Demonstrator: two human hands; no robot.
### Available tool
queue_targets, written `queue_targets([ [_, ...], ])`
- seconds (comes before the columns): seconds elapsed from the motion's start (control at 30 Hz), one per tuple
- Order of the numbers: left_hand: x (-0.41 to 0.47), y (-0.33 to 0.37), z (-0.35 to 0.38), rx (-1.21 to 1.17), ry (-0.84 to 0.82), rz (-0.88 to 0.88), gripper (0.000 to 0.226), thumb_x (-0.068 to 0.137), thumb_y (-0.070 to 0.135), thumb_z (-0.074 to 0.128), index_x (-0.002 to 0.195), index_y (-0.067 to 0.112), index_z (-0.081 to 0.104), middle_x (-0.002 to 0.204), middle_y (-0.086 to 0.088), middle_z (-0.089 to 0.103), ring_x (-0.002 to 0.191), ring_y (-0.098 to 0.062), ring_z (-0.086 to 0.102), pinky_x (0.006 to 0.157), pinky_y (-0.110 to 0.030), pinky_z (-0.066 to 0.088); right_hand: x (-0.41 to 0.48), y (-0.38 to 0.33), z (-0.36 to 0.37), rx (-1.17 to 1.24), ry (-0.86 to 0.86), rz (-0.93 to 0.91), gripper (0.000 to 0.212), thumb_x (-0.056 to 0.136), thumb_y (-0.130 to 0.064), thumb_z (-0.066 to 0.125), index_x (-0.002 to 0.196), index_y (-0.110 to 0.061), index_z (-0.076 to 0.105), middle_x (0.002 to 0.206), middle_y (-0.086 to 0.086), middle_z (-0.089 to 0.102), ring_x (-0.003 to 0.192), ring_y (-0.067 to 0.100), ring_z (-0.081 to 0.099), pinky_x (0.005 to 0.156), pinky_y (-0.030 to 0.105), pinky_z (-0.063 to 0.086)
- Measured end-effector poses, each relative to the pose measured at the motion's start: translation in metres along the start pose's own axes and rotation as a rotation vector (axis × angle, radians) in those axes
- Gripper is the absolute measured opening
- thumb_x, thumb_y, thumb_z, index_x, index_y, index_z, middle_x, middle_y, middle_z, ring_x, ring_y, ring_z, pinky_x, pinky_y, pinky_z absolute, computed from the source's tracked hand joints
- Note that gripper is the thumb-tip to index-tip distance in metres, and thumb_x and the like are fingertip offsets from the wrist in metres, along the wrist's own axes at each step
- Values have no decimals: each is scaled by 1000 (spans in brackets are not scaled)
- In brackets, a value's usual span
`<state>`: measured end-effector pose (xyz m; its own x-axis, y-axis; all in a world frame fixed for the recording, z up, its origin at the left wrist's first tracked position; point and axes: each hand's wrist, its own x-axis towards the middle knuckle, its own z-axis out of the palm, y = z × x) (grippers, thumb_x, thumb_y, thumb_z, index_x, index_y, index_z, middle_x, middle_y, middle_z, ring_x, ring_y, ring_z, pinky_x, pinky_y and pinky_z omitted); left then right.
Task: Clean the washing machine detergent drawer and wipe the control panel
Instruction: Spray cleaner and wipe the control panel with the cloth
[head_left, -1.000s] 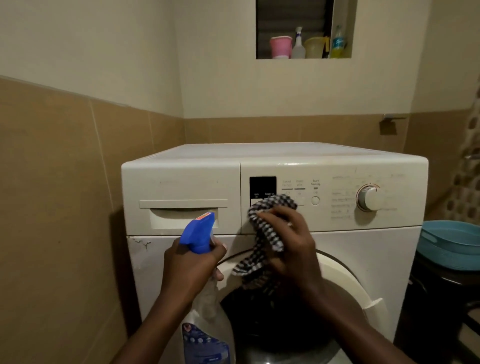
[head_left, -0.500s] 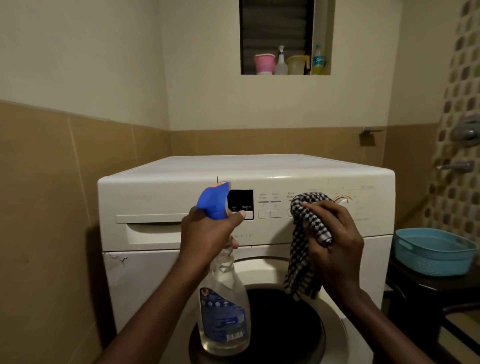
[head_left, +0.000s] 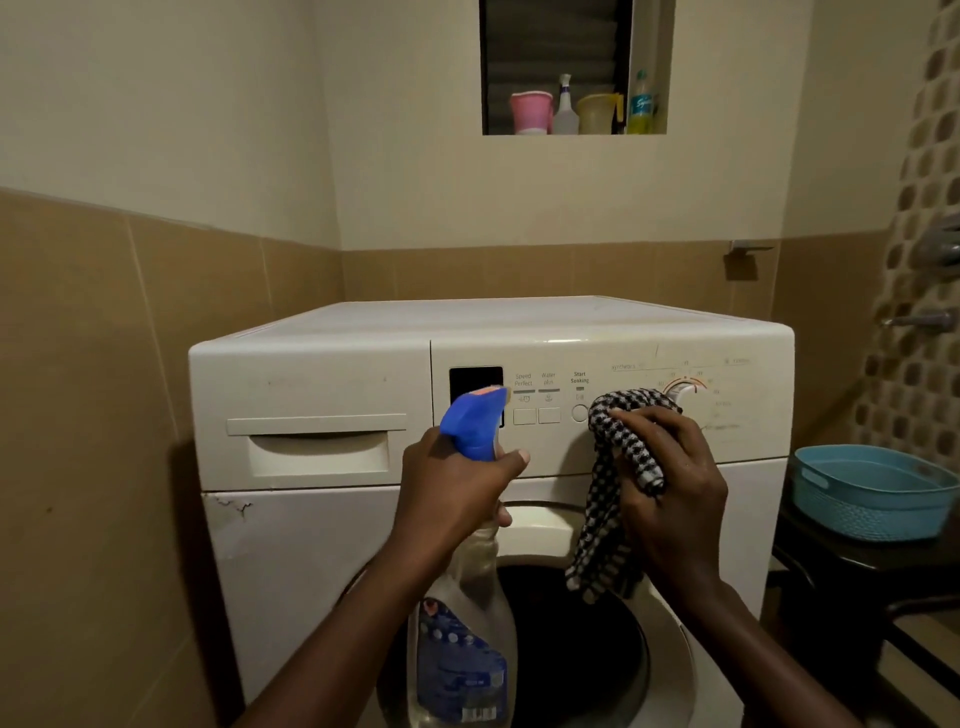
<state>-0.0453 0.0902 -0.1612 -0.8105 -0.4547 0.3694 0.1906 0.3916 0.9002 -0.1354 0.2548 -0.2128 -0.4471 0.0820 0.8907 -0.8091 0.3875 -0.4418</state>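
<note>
Grips the spray bottle (head_left: 465, 639) at its neck with the left hand (head_left: 454, 493), nozzle at the display (head_left: 475, 382). Clutches the checked cloth (head_left: 621, 452) in the right hand (head_left: 672, 488) against the control panel (head_left: 550, 449), at 7 o'clock of the dial (head_left: 687, 391). Leaves the detergent drawer (head_left: 317, 449) shut at 9 o'clock.

Reference: white front-load washing machine (head_left: 311, 545). Rectangular white plastic detergent drawer (head_left: 317, 449) sits front top-left, white control panel (head_left: 639, 358) to its right. Left grip (head_left: 452, 493) holds the clear spray bottle with blue trigger head (head_left: 467, 649) before the panel's left end. Right grip (head_left: 675, 488) holds the black-and-white checked cloth (head_left: 618, 452) against the panel's right half. Blue plastic basket (head_left: 872, 499) sits right of the machine.
</note>
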Motion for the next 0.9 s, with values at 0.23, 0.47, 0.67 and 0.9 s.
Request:
queue_targets([
  [0.23, -23, -34, -9, 58, -56, -144, 25, 79, 23, 81, 84, 11, 59, 62, -5, 64, 48, -23, 67, 65, -36, 60, -2, -4, 4, 16, 3, 28, 47, 77, -19, 52, 121, -13, 65, 118, -2, 54, 111, 2, 45, 97, 10, 35],
  [0.47, -9, -24, -34, -33, 84, -69, 25, 76, 20, 83, 82, 6, 63, 63, -6, 64, 45, -24, 63, 62, -42, 59, -1, -14, 6, 46, 1, 15, 48, 74, -5, 58, 120, -13, 65, 117, -4, 54, 110, 1, 45, 99, 1, 32],
  [0.67, 5, -2, -38, -17, 80, 1, 26, 76, 19, 83, 79, 12, 58, 70, -6, 60, 45, -26, 62, 57, -34, 54, 21, -34, 17, 71, -8, -65, 55, 70, 2, 56, 124, -10, 62, 124, 7, 55, 118, 9, 45, 105, 12, 34],
  [0.9, -11, -30, -40, -77, 76, -59, 24, 77, 18, 82, 88, 10, 62, 70, -5, 65, 50, -28, 65, 63, -42, 57, 63, -59, 44, 3, -148, -216, 63, 70, 7, 65, 130, -12, 57, 137, 11, 50, 129, 24, 44, 106, 30, 39],
])
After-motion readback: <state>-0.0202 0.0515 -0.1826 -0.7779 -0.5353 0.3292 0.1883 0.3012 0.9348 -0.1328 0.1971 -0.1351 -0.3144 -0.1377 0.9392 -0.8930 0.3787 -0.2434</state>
